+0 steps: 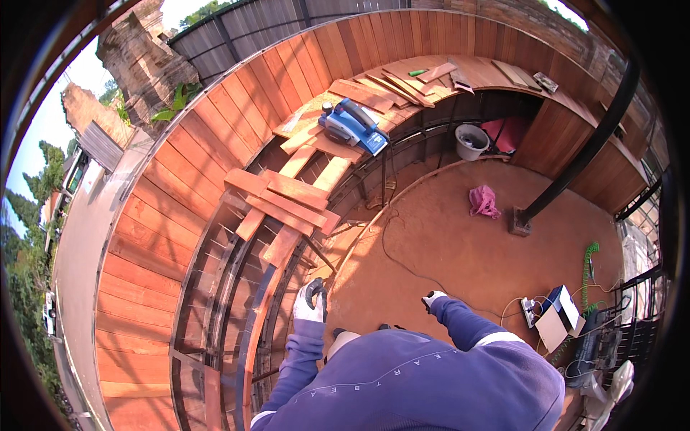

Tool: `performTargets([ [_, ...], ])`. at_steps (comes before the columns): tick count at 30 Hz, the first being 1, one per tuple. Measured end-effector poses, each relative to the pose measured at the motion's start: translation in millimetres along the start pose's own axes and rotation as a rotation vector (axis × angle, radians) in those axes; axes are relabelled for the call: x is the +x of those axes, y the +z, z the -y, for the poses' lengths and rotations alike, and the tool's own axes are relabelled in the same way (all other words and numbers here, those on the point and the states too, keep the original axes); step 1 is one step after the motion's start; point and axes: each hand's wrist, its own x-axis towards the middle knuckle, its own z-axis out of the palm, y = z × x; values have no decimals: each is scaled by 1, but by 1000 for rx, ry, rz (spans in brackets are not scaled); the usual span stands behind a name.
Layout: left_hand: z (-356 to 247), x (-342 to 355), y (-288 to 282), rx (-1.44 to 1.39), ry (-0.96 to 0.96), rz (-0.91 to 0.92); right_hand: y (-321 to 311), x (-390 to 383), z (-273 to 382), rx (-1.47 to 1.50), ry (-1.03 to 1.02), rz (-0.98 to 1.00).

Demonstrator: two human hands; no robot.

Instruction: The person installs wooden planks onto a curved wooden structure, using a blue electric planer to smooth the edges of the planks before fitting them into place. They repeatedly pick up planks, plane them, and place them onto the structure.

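Note:
My left hand (310, 302), in a white and dark glove, hangs beside the inner edge of the curved bench frame. Its fingers curl inward, and whatever they may hold is hidden. Over the brown floor is my right hand (432, 299), also gloved; it is small in view and its fingers are mostly hidden. Nearest the left hand, a wooden plank end (281, 246) lies on the frame. Several short reddish boards (291, 203) rest across the slats beyond it. A blue power planer (353, 127) sits farther along the bench on wooden pieces.
A black slanted post (582, 154) stands at the right. A cable (402, 264) trails over the floor (460, 237). Also around are a pink cloth or bag (484, 202), a grey bucket (471, 142), an open box (560, 316), a green coiled hose (589, 269) and loose boards (402, 87).

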Motion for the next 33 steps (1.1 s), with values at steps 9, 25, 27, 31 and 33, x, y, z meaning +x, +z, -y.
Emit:
performTargets([
  [9, -17, 183, 27, 12, 95, -294, -15, 31, 5, -253, 195, 75],
  [25, 9, 281, 68, 721, -13, -109, -431, 176, 312, -234, -693, -1016],
  [27, 9, 285, 71, 735, -26, -116, -467, 195, 345, -404, -697, -1140],
  [31, 17, 282, 71, 777, -52, -155, -507, 225, 390, -774, -507, -1001],
  [33, 19, 281, 74, 767, -78, -171, -522, 239, 395, -795, -514, -937],
])
